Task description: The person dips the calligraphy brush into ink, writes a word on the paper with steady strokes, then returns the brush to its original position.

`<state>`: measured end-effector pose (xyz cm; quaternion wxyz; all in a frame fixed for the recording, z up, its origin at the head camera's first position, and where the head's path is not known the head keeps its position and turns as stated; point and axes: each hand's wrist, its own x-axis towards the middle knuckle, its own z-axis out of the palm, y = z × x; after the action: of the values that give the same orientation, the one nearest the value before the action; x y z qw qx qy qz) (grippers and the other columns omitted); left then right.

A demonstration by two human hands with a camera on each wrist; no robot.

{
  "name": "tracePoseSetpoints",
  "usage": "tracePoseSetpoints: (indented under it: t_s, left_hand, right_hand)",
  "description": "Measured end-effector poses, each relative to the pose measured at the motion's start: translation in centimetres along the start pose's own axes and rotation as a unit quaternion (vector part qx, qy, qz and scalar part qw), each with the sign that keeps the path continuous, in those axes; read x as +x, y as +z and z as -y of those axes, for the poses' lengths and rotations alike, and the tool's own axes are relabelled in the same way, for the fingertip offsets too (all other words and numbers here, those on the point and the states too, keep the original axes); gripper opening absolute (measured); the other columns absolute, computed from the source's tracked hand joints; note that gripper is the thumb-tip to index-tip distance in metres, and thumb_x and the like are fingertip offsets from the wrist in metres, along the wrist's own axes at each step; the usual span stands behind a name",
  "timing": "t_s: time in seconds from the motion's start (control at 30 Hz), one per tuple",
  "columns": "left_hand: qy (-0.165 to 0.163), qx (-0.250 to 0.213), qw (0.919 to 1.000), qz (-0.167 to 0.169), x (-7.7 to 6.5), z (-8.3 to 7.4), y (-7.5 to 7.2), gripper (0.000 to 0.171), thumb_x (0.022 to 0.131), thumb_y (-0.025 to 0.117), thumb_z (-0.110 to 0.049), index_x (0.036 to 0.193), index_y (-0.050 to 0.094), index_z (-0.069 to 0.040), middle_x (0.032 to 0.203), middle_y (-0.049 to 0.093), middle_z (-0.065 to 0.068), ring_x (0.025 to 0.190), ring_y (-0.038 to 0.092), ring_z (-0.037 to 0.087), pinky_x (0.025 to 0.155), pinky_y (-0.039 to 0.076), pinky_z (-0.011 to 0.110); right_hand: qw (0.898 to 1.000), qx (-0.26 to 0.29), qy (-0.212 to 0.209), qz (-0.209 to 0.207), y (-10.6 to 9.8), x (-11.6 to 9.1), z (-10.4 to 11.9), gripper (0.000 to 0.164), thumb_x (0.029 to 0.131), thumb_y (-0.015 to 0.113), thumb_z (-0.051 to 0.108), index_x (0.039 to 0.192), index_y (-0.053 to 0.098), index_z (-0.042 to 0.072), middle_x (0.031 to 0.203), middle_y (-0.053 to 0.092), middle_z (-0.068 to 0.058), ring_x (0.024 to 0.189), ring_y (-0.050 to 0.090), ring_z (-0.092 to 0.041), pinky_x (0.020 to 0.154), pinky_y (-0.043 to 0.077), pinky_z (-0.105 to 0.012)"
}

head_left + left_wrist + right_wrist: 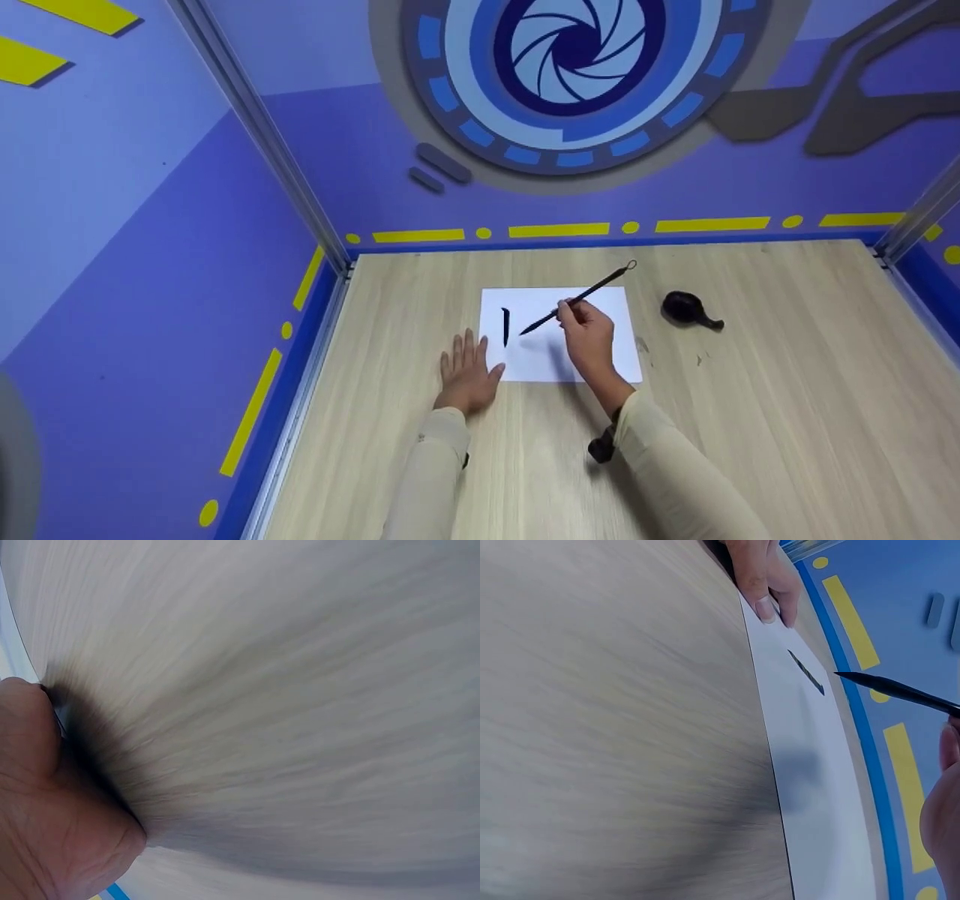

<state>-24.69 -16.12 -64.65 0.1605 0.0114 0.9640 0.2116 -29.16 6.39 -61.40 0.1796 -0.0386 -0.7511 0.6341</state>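
- The step in hand seems to be brushwork, at a pause in the writing: one black stroke [506, 328] stands on the left part of the paper [540, 358], and the tip hangs clear of the sheet.
- The right hand [590, 335] pinches the brush [600, 285] between thumb and fingers, gripping it firmly enough to hold it at a slant.
- The brush runs through that grip both ways: the dark tip points down and to the left, beyond the fingertips, while the longer part of the shaft rises to the right and ends in a small loop.
- In the head view the tip appears just right of the stroke's lower end; the right wrist view shows it apart from the paper.
- The left hand [468, 379] grips nothing. Its fingers lie straight and spread, mostly on the table [787, 375], with the thumb over the paper's left edge, near the lower corner.
- A further stroke would call for setting the tip over a bare spot, lowering it lightly and keeping the sheet steady under the left hand.
- A black, rounded object with a narrow neck [682, 308] lies on the table right of the paper, well apart from both hands.
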Motion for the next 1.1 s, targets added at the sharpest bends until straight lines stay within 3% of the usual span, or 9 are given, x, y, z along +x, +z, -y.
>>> tracePoseSetpoints:
  t_s: [0.2, 0.5, 0.77, 0.97, 1.1]
  left_hand:
    - [-0.002, 0.006, 1.0, -0.003, 0.8, 0.7, 0.9, 0.074, 0.114, 0.032, -0.057, 0.174, 0.007, -0.022, 0.182, -0.015, 0.008, 0.17, -0.016, 0.033, 0.136, -0.008, 0.062]
    - [0.012, -0.018, 0.9997, -0.007, 0.4, 0.5, 0.4, 0.073, 0.114, 0.037, -0.054, 0.173, 0.015, -0.018, 0.183, -0.008, 0.012, 0.17, -0.011, 0.037, 0.135, -0.006, 0.065]
    - [-0.001, 0.008, 1.0, -0.002, 1.1, 1.0, 1.1, 0.076, 0.112, 0.031, -0.061, 0.174, 0.008, -0.024, 0.183, -0.014, 0.007, 0.17, -0.015, 0.032, 0.136, -0.007, 0.062]
    - [0.005, -0.005, 1.0, 0.002, 0.5, 0.4, 0.4, 0.074, 0.114, 0.034, -0.056, 0.174, 0.009, -0.021, 0.182, -0.014, 0.009, 0.17, -0.015, 0.034, 0.136, -0.008, 0.061]
    - [0.012, -0.019, 0.9997, -0.005, 0.3, 0.5, 0.2, 0.074, 0.114, 0.035, -0.054, 0.174, 0.011, -0.019, 0.183, -0.012, 0.011, 0.17, -0.015, 0.036, 0.135, -0.009, 0.063]
  right_hand:
    - [1.0, 0.013, 0.004, 0.001, 0.0, -0.1, -0.1, 0.018, 0.1, 0.074, 0.02, 0.092, 0.081, 0.006, 0.082, 0.077, -0.009, 0.072, 0.067, -0.01, 0.063, 0.052, -0.02]
    - [1.0, 0.007, -0.001, 0.002, 0.0, -0.2, -0.1, 0.019, 0.101, 0.073, 0.022, 0.099, 0.082, 0.005, 0.086, 0.079, -0.012, 0.076, 0.071, -0.014, 0.067, 0.056, -0.019]
    - [1.0, 0.004, 0.009, -0.006, 0.0, -0.2, -0.2, 0.018, 0.102, 0.072, 0.023, 0.104, 0.082, 0.008, 0.095, 0.08, -0.017, 0.08, 0.071, -0.011, 0.07, 0.056, -0.017]
    - [0.999, 0.038, 0.033, -0.001, 0.0, -0.1, -0.2, 0.024, 0.104, 0.071, 0.019, 0.111, 0.079, -0.003, 0.104, 0.081, -0.023, 0.09, 0.076, -0.026, 0.074, 0.058, -0.015]
    - [0.997, 0.07, 0.036, -0.005, 0.4, 0.0, 0.0, 0.022, 0.103, 0.07, 0.008, 0.114, 0.077, -0.011, 0.108, 0.078, -0.032, 0.087, 0.078, -0.016, 0.077, 0.059, -0.013]
